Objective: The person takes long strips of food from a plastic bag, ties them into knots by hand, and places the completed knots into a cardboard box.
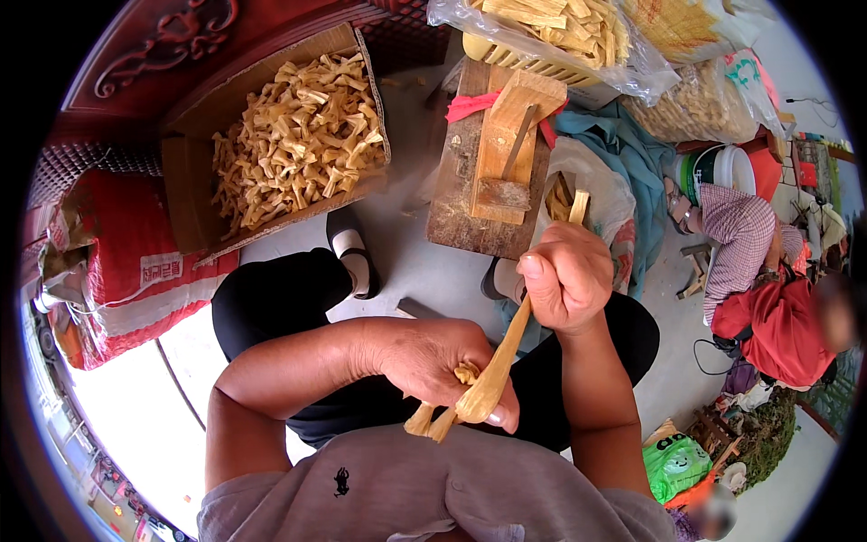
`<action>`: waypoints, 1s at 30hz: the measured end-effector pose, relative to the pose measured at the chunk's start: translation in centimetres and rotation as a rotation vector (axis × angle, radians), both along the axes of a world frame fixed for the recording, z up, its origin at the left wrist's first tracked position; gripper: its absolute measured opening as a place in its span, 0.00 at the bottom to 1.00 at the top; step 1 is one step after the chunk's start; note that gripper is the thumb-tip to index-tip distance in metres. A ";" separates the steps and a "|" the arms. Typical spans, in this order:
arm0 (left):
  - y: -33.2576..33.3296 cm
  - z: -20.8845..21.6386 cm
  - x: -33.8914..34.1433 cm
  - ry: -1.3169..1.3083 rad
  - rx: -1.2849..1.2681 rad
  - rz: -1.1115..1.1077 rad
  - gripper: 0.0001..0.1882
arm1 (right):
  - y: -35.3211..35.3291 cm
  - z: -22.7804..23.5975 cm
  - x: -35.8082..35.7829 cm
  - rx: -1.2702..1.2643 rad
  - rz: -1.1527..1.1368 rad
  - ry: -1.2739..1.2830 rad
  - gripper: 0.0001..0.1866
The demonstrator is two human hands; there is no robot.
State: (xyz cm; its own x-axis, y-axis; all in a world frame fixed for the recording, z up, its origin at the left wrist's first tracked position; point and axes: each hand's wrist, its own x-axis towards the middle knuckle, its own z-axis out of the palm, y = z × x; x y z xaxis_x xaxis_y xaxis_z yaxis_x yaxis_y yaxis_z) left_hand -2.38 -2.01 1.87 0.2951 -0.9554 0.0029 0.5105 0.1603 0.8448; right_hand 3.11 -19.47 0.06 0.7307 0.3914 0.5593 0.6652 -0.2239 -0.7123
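Note:
A long pale-yellow strip [499, 375], dried-looking and wide at its lower end, slants between my hands above my lap. My right hand [573, 278] is closed around its upper end, and a short piece sticks up above the fist. Lower and to the left, my left hand [432, 359] is closed on the strip's lower part. Small folded or knotted bits show at its fingers, and split ends hang below; how the fingers grip is partly hidden. Beyond my hands stands a wooden board [456, 176] carrying a wooden block with an upright blade [518, 143].
At the left, a cardboard box [187, 203] holds a heap of yellow knotted pieces [298, 135], beside a red sack [126, 257]. More strips [578, 27] lie in a plastic-lined basket at the back. A bag [596, 185] stands right of the board. Another person [768, 316] sits at the right.

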 end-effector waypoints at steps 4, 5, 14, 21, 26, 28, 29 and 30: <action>1.5 0.2 1.5 -0.767 0.316 0.745 0.15 | 0.6 -1.0 -1.0 -0.079 -0.010 0.284 0.16; 2.2 0.2 2.0 -1.079 0.484 0.730 0.16 | 1.0 -0.8 -1.8 -0.033 0.044 0.591 0.15; 2.1 -2.5 2.0 -1.362 0.583 1.124 0.17 | 1.7 -1.9 -2.6 0.681 0.262 1.522 0.08; 2.5 -1.9 2.1 -0.995 0.859 0.883 0.14 | 1.3 -0.6 -2.1 0.019 0.081 0.858 0.13; 1.8 -2.4 1.6 -1.076 1.006 0.706 0.10 | 1.7 -0.9 -2.1 -0.576 0.056 0.353 0.15; 2.0 -2.4 1.8 -1.134 0.864 0.726 0.09 | 1.5 -0.8 -2.1 -0.580 0.034 0.416 0.17; 2.1 -2.4 2.0 -1.161 0.792 0.735 0.09 | 1.4 -1.0 -2.2 -0.535 0.016 0.474 0.18; 2.1 -2.4 2.2 -1.077 0.693 0.782 0.09 | 1.4 -1.2 -2.2 -0.487 0.001 0.530 0.19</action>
State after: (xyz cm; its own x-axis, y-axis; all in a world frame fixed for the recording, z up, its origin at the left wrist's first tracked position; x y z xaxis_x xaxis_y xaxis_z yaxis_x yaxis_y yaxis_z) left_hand -0.22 0.13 -0.54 0.8690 -0.4645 0.1706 -0.4116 -0.4871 0.7703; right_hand 0.91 -18.11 -1.11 0.8551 0.5070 -0.1086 0.2580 -0.5978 -0.7590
